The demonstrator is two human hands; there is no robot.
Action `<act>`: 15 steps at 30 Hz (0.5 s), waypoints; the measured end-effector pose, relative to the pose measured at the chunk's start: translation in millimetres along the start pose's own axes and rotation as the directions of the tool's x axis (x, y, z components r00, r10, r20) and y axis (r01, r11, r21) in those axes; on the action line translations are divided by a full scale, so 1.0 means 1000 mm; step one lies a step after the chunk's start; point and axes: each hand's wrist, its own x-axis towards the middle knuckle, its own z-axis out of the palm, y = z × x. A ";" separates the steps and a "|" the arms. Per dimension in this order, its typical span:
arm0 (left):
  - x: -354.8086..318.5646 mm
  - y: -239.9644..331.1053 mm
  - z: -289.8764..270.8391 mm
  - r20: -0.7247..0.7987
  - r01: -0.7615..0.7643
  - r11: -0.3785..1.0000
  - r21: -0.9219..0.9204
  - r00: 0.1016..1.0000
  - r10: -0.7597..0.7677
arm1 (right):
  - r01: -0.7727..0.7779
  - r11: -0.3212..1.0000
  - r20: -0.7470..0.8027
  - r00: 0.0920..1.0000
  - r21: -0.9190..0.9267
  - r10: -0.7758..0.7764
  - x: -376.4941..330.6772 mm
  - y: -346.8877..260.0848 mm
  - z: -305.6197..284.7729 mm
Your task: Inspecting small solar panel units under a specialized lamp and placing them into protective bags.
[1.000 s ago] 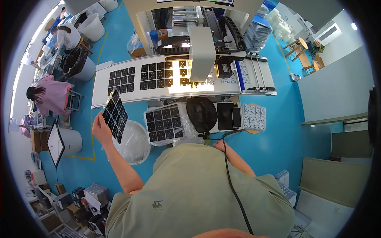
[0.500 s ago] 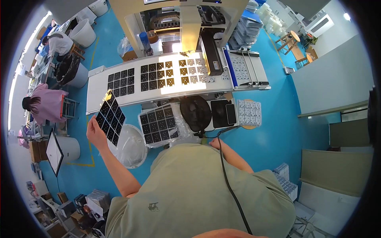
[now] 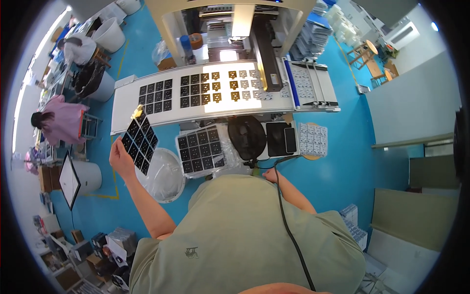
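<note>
My left hand (image 3: 122,157) pinches the left edge of a sheet of black square pieces (image 3: 140,143) and holds it up at a slant. A small yellow piece (image 3: 137,111) shows at the sheet's top corner. Behind it, a white machine bed (image 3: 176,112) carries several groups of black squares, part of them brightly lit. My right hand (image 3: 270,175) is close to my body by a black cable, fingers curled; whatever it may hold is hidden. Between my hands lies a stack of similar black-square sheets (image 3: 200,149) on clear plastic.
Below the held sheet stands a round white bin (image 3: 165,188) with clear plastic inside. A black rounded object (image 3: 246,139), a phone (image 3: 291,140) and a patterned white sheet (image 3: 313,139) lie right of the stack. The machine's frame (image 3: 169,34) rises behind. Two people sit at left benches.
The view has shifted, so most things appear slightly farther right. My left hand still holds the sheet up, and my right hand remains by my body.
</note>
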 end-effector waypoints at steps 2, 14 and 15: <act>0.002 -0.005 -0.004 -0.038 0.006 0.998 0.060 0.999 -0.003 | -0.077 0.997 0.028 0.997 0.014 0.076 0.007 0.004 0.004; 0.047 -0.046 -0.081 -0.193 0.146 0.933 0.330 0.978 -0.084 | -0.065 0.997 0.014 0.998 0.035 0.064 0.005 0.012 0.002; 0.053 -0.049 -0.085 -0.201 0.138 0.936 0.325 0.977 -0.074 | -0.042 0.998 0.024 0.999 0.049 0.041 0.003 0.010 0.000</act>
